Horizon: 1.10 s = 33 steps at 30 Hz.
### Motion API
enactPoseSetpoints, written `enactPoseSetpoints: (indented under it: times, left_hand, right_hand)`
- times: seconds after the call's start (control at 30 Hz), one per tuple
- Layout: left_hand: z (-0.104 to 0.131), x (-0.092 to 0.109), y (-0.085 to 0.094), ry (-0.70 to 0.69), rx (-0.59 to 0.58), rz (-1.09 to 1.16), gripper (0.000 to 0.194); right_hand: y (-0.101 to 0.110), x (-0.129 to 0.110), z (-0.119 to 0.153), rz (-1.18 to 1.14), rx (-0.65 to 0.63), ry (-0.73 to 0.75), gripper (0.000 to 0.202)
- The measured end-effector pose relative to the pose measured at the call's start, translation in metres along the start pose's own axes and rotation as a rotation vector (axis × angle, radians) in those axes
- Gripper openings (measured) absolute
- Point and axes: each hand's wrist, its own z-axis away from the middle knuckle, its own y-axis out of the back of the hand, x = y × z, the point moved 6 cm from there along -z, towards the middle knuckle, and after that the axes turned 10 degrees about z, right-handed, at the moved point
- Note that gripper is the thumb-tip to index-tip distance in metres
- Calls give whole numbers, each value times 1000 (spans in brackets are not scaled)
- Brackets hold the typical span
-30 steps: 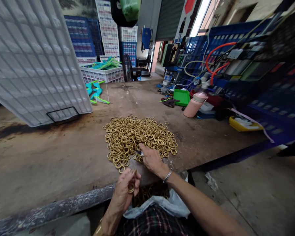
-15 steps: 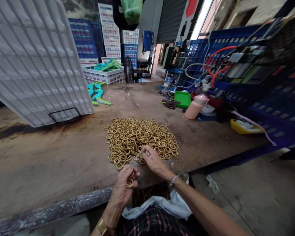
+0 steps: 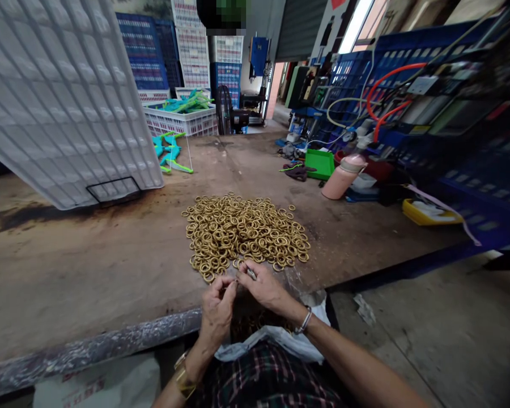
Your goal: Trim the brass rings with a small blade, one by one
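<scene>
A broad heap of gold-coloured rings (image 3: 246, 229) lies on the worktable (image 3: 110, 272) before me. At its near edge, over the table's front, my two hands meet fingertip to fingertip. My left hand (image 3: 217, 306) is closed in a pinch; the rings seen in it a moment earlier are now mostly hidden by the fingers. My right hand (image 3: 266, 288) is closed around a small grey metal piece (image 3: 251, 273), whose kind is too small to make out. Below my hands, an opened white bag (image 3: 263, 335) at my lap has more rings in it.
A white ribbed plastic crate (image 3: 68, 102) stands tilted at the left. Teal and green toy bows (image 3: 170, 154) lie behind it. To the right are a pink bottle (image 3: 343, 178), a green tray (image 3: 319, 164), a yellow tray (image 3: 429, 212) and a machine with orange hoses (image 3: 369, 102).
My right hand has drawn back from the heap toward my left hand. The left hand has turned and risen slightly, so their fingertips now meet. The view has tilted slightly.
</scene>
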Motion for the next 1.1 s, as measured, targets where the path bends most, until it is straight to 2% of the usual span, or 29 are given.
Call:
enactPoseSetpoints:
  times: [0.07, 0.2, 0.27, 0.4, 0.5, 0.6, 0.7, 0.93, 1.1]
  left_hand:
    - [1, 0, -1, 23, -12, 5, 25]
    - [6, -10, -12, 286, -128, 236, 30]
    - [9, -8, -18, 328, -180, 342, 31]
    - [10, -1, -19, 310, -170, 403, 32]
    - [9, -2, -16, 304, -141, 390, 32]
    - [8, -5, -15, 289, -134, 353, 31]
    - [7, -8, -13, 263, -129, 312, 31]
    - [6, -11, -10, 234, -125, 258, 30]
    - [6, -10, -9, 224, -110, 229, 32]
  right_hand:
    - [1, -1, 0, 50, 27, -6, 15]
    - [-3, 1, 0, 20, 8, -17, 15]
    - [-5, 1, 0, -10, -8, -9, 15]
    - [-3, 6, 1, 2, -6, -22, 20]
    - [0, 5, 4, 274, 18, 50, 19]
    - [-6, 4, 10, 565, -46, 125, 14]
    - [-11, 6, 13, 713, -108, 148, 16]
    - [-14, 2, 12, 821, -172, 132, 22]
    - [-15, 0, 13, 858, -164, 107, 22]
